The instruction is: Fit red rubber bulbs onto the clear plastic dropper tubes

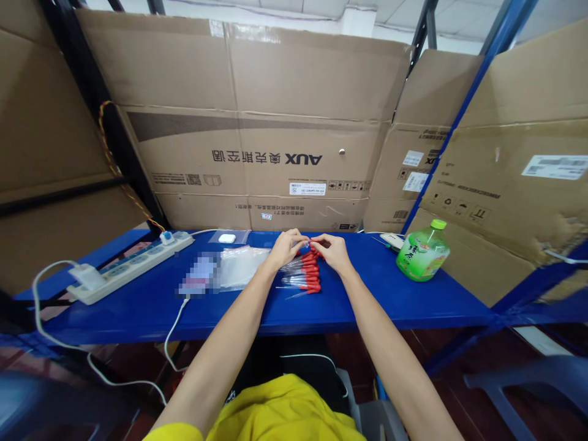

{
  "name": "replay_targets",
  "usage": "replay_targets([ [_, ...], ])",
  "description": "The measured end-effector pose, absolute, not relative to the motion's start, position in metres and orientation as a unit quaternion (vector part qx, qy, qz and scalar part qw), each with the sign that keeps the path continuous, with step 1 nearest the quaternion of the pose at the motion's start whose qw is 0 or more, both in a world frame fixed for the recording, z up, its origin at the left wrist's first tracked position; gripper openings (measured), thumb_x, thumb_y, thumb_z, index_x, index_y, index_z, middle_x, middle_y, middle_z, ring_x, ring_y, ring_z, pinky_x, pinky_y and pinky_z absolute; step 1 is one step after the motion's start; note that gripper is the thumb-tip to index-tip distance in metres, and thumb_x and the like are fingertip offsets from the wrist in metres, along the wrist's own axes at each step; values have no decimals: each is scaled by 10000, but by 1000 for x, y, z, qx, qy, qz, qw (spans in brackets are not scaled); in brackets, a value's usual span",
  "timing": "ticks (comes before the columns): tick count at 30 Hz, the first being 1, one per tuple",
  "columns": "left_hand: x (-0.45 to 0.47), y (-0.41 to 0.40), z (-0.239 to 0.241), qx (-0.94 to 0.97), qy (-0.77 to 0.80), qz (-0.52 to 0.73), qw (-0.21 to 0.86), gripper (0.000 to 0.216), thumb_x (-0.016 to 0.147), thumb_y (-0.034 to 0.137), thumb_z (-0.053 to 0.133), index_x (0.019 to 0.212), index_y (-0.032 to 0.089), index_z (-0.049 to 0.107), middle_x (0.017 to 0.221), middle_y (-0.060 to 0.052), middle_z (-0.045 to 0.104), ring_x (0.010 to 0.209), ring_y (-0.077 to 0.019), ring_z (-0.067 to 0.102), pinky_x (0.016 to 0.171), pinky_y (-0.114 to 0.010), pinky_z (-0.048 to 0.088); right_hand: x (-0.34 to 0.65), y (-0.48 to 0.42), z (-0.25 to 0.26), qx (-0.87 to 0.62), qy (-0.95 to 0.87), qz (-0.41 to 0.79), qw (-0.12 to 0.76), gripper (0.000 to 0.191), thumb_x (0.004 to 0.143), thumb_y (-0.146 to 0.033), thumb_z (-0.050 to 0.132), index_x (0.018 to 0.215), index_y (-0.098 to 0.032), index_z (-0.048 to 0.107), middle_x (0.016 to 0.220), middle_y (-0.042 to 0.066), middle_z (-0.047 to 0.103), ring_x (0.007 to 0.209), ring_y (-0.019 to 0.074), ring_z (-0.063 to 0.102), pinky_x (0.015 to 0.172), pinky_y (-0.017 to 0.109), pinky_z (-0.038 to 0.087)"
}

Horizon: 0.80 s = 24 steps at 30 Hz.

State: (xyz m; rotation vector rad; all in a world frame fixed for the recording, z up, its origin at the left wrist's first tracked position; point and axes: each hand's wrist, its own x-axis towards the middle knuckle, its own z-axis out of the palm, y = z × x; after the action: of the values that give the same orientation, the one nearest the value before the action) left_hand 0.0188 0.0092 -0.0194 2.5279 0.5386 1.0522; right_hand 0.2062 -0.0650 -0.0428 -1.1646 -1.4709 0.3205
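Clear, thin-tipped droppers with red rubber bulbs (312, 272) lie in a loose row on the blue table, their tips pointing left. At the far end of that row, my two hands meet close together. My left hand (285, 248) is closed in a pinch on what looks like the clear part of a dropper. Fingers of my right hand (334, 251) are closed by a red bulb; the fingers partly hide it. Just left of my left forearm lies a stack of clear zip bags (241, 267).
A blurred-out phone (199, 274) lies left of the bags, its cable hanging over the front edge. Further left is a white power strip (133, 268). A white earphone case (227, 238) sits behind the bags. On the right stands a green drink bottle (423, 252). Cardboard (275, 79) walls the back.
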Motion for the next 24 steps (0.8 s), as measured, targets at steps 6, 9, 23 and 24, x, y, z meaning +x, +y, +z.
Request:
replay_targets([
  [6,18,9,-20,885,207,388,151,331,980,408,534,1089,215,780,935,-80,679,914,-209,602,878,-329,447,202,-68,-39,-479,-622,150,601,281,792,-440,732,925,-193,753,888,73,777,778,234,730,749,342,584],
  [9,16,10,-20,880,216,399,138,293,958,406,577,1065,233,787,948,-79,697,915,-218,588,894,-354,439,201,-69,-37,-485,-611,192,596,341,790,-498,723,956,-200,735,787,51,755,680,211,706,658,319,577],
  [23,38,-5,-9,287,150,530,784,350,982,512,501,945,174,584,939,-80,672,581,-89,542,459,-188,382,189,-72,-28,-429,-553,245,671,375,715,-510,809,886,-191,712,742,49,741,679,213,708,625,318,557],
  [24,38,-6,-8,272,137,518,800,365,999,514,454,893,177,548,888,-66,655,553,-89,519,435,-187,357,188,-72,-27,-432,-554,247,668,371,716,-508,809,883,-191,712,722,45,735,656,209,700,606,313,551],
])
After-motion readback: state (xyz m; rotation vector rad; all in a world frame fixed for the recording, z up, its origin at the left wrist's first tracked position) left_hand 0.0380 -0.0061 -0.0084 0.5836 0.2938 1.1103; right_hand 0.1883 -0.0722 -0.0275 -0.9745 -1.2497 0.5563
